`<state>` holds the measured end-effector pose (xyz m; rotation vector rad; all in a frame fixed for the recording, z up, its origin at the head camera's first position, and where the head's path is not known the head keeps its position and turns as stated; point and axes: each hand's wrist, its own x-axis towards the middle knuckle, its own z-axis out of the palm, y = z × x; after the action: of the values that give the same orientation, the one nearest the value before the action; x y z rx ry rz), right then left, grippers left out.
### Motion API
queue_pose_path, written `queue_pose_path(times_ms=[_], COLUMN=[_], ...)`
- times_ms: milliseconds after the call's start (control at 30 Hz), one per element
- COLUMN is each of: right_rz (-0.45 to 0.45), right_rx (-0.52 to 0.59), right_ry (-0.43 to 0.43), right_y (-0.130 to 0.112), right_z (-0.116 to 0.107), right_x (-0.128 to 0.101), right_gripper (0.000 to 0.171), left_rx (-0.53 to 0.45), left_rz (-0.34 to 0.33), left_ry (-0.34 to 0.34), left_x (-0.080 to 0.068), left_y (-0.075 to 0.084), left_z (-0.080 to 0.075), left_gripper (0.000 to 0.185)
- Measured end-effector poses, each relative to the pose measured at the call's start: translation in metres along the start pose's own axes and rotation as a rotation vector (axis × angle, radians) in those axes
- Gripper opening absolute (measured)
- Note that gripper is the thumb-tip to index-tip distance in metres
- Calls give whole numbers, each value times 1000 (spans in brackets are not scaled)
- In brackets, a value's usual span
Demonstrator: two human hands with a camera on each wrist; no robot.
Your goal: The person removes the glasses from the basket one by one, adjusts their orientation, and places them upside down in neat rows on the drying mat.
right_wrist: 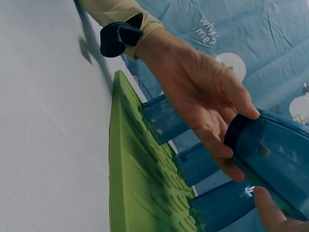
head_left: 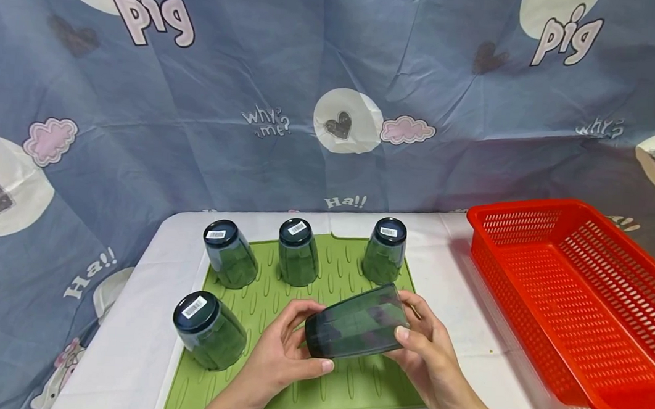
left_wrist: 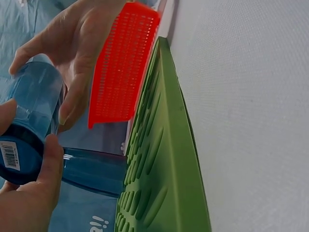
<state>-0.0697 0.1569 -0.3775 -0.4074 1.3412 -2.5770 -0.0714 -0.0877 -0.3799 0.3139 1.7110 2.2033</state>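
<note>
A tinted drinking glass (head_left: 357,323) lies sideways in the air over the green drying mat (head_left: 272,405), held between both hands. My left hand (head_left: 277,356) grips its thick dark base, thumb along the near side. Around the rim end, my right hand (head_left: 422,351) holds it with the thumb on the near side. In the left wrist view a barcode sticker (left_wrist: 9,155) shows on the base. Four matching glasses stand upside down on the mat: a front-left glass (head_left: 209,331), a back-left glass (head_left: 230,255), a back-middle glass (head_left: 298,252) and a back-right glass (head_left: 384,251).
To the right, a red perforated basket (head_left: 522,301) stands on the white-covered table (head_left: 457,267). Behind the table hangs a blue printed cloth (head_left: 225,143). The standing glasses line the mat's left and far sides.
</note>
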Motion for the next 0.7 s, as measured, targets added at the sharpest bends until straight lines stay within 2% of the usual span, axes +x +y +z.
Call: queue_pose_path(times_ms=[367, 700], right_rz=[-6, 22], right_rx=[2, -21], right_ry=[-17, -40], right_y=[1, -1], right_z=[-1, -1], right_x=[-1, -1], right_gripper=[43, 45], left_rx=[-10, -43], left_rz=[25, 86], left_ry=[31, 4], left_x=[-2, -3], left_y=[0, 1], left_z=[1, -1], left_gripper=[75, 71])
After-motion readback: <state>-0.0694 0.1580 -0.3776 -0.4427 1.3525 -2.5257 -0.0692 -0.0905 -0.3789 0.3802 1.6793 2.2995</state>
